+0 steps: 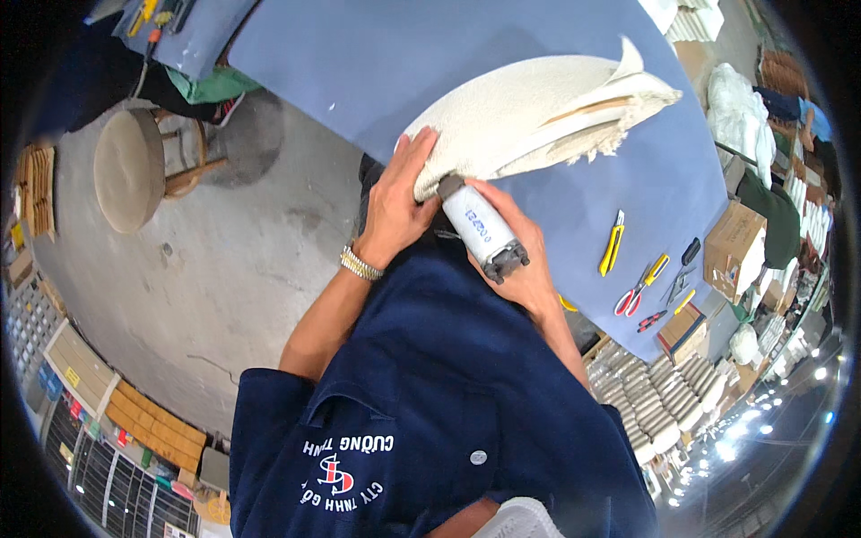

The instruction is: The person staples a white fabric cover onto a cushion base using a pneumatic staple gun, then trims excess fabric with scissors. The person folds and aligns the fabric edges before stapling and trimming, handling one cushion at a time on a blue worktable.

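A curved panel [511, 112] covered in cream textured fabric lies on the blue-topped table [350, 54]. Its right end has loose, frayed fabric and a strip of what looks like wood showing. My left hand [395, 197] grips the panel's near left edge, fingers over the cover; the thumb is partly hidden. In my right hand [527, 247] is a staple gun [480, 224] with a whitish body and dark ends. Its dark nose meets the panel's near edge, close to my left hand. The grip and trigger are hidden beneath its body.
A yellow utility knife [613, 244], red-and-yellow scissors [639, 289] and red-handled pliers [651, 320] lie on the table's right part. A padded round stool [130, 170] stands at the left. Beyond the table's right edge sits a cardboard box [734, 240].
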The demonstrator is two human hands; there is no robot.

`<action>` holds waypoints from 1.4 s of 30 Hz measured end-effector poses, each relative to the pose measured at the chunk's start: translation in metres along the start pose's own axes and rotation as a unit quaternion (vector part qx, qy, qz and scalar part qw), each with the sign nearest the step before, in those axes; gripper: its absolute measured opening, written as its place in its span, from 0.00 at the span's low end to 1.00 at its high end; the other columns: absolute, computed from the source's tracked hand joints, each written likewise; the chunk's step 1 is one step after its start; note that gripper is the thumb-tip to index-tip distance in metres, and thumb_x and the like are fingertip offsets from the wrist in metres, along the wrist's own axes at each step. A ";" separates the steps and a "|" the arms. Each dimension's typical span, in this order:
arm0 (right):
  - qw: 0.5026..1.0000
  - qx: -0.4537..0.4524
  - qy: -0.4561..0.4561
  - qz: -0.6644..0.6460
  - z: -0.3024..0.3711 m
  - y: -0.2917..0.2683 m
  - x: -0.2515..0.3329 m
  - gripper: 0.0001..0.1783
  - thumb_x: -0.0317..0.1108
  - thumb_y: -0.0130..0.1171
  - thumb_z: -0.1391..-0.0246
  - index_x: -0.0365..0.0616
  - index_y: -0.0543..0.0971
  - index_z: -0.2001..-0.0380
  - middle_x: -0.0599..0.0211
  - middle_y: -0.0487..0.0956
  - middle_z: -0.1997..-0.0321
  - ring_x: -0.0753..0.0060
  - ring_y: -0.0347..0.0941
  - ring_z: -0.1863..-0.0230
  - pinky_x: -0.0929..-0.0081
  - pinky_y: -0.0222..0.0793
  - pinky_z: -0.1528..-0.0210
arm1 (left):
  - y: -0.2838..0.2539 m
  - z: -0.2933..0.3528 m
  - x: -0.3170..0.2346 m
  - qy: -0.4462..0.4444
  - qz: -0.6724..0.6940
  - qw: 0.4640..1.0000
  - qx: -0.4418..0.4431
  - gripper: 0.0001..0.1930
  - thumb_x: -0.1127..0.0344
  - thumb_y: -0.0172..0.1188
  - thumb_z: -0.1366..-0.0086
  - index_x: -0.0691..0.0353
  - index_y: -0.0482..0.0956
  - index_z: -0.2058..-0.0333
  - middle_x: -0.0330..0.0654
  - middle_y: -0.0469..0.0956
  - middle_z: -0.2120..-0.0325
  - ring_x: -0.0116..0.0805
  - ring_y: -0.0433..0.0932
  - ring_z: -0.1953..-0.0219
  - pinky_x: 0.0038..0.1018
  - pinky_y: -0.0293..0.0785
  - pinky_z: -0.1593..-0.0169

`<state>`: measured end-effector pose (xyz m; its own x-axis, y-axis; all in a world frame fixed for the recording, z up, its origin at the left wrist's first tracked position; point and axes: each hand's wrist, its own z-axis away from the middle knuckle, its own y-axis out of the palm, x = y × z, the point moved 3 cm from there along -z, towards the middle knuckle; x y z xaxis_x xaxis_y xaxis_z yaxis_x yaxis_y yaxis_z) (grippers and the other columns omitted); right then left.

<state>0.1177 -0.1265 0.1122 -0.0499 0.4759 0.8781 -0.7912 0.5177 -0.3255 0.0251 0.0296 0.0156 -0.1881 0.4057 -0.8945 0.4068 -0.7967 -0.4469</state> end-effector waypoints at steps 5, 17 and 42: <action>0.994 -0.059 -0.036 0.090 0.052 -0.060 -0.034 0.37 0.25 0.66 0.53 0.45 0.74 0.36 0.56 0.80 0.40 0.58 0.79 0.41 0.67 0.71 0.39 | 0.011 0.004 -0.007 0.026 -0.072 0.997 -0.006 0.45 0.71 0.72 0.46 0.59 0.63 0.29 0.52 0.66 0.30 0.60 0.60 0.27 0.44 0.63 0.28; 0.899 -0.417 0.047 0.123 0.049 -0.196 -0.166 0.22 0.41 0.67 0.41 0.38 0.82 0.48 0.43 0.76 0.36 0.45 0.75 0.38 0.61 0.72 0.39 | 0.036 0.019 -0.014 0.032 -0.171 0.982 0.078 0.52 0.71 0.78 0.52 0.55 0.61 0.27 0.46 0.58 0.26 0.57 0.54 0.24 0.43 0.64 0.28; 0.944 -0.323 0.028 0.057 -0.096 -0.239 -0.123 0.27 0.46 0.61 0.35 0.32 0.81 0.44 0.50 0.78 0.35 0.57 0.76 0.37 0.67 0.68 0.35 | -0.021 0.023 -0.034 -0.053 -0.105 0.984 0.137 0.47 0.70 0.75 0.50 0.50 0.66 0.29 0.44 0.63 0.28 0.58 0.60 0.27 0.43 0.68 0.30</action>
<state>0.3714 -0.2409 0.0488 -0.0654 0.5828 0.8100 -0.2455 0.7774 -0.5791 0.0024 0.0217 0.0552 -0.3406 0.5368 -0.7719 0.0960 -0.7969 -0.5965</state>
